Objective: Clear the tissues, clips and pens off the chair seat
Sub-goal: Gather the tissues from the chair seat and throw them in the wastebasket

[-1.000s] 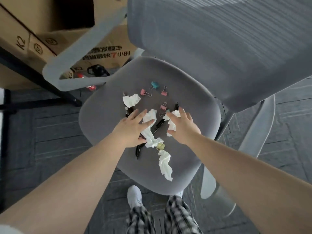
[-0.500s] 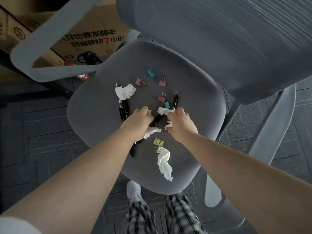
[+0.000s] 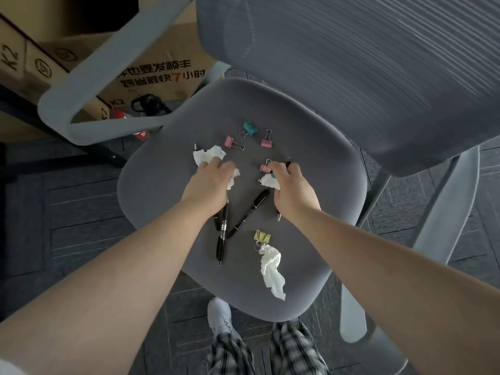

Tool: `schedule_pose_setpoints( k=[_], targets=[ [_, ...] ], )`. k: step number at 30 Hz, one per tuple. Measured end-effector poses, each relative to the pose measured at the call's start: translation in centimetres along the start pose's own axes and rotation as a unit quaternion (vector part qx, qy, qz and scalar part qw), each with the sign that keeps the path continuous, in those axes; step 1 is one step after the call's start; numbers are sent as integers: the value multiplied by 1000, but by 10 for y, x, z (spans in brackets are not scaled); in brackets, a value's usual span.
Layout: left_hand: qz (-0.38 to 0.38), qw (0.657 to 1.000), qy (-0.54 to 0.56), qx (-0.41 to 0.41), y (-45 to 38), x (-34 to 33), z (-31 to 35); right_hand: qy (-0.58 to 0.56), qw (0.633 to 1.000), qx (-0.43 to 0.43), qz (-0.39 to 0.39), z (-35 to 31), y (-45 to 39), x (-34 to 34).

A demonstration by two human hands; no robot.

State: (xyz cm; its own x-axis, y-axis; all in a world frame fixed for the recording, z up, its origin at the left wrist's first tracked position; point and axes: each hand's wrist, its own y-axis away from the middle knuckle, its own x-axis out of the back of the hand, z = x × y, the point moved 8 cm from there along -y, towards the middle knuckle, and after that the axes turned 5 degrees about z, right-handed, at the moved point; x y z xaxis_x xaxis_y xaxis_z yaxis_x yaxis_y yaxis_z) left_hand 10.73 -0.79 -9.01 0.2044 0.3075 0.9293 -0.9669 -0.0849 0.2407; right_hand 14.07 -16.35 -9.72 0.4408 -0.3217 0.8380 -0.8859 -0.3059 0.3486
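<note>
— Tissues first: where are they found against the two hands?

— One crumpled white wad (image 3: 233, 177) is clenched in the left hand (image 3: 209, 182), with paper showing past the palm on the inner side. A second crumpled tissue (image 3: 207, 155) is touched by the left fingertips (image 3: 213, 163) at the far left of the chair seat (image 3: 162, 190). A third wad (image 3: 269, 182) is gripped in the curled right hand (image 3: 290, 189).

— And the clips and pens?

— A pink clip (image 3: 263, 167) and a bit of teal are seen just at the right fingers, and a pen tip (image 3: 288, 161) is seen beyond the knuckles; whether these are pinched cannot be told. Two more pink clips (image 3: 232, 142) (image 3: 266, 142) and a teal clip (image 3: 249, 129) are laid further back, apart from both hands. A black marker (image 3: 249, 212) is laid slantwise between the wrists, and black click pens (image 3: 222, 234) are partly covered by the left wrist. Yellow clips (image 3: 262, 236) are touched by a long twisted tissue (image 3: 272, 269) near the front.

— Surfaces?

— Soft grey fabric is seen on the seat, rounded at the corners; ribbed mesh is seen on the backrest (image 3: 351, 63).

— Room at the edges?

— Bare fabric is left around the clutter on all sides. A grey armrest loop (image 3: 62, 115) is set at the left, with cardboard boxes (image 3: 151, 69) behind it.
</note>
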Motion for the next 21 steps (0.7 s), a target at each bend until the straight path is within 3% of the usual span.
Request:
schedule_pose_setpoints(
  k=[11, 18, 21],
  targets=[
    [62, 994, -26, 92, -14, 24, -35, -2, 999, -52, 7, -1, -9, -5],
    [-37, 996, -57, 64, -26, -4, -42, 54, 998, 2, -14, -8, -10, -16],
    [-4, 997, -49, 64, -25, -3, -43, 69, 997, 17, -11, -12, -5, -22]
  ],
)
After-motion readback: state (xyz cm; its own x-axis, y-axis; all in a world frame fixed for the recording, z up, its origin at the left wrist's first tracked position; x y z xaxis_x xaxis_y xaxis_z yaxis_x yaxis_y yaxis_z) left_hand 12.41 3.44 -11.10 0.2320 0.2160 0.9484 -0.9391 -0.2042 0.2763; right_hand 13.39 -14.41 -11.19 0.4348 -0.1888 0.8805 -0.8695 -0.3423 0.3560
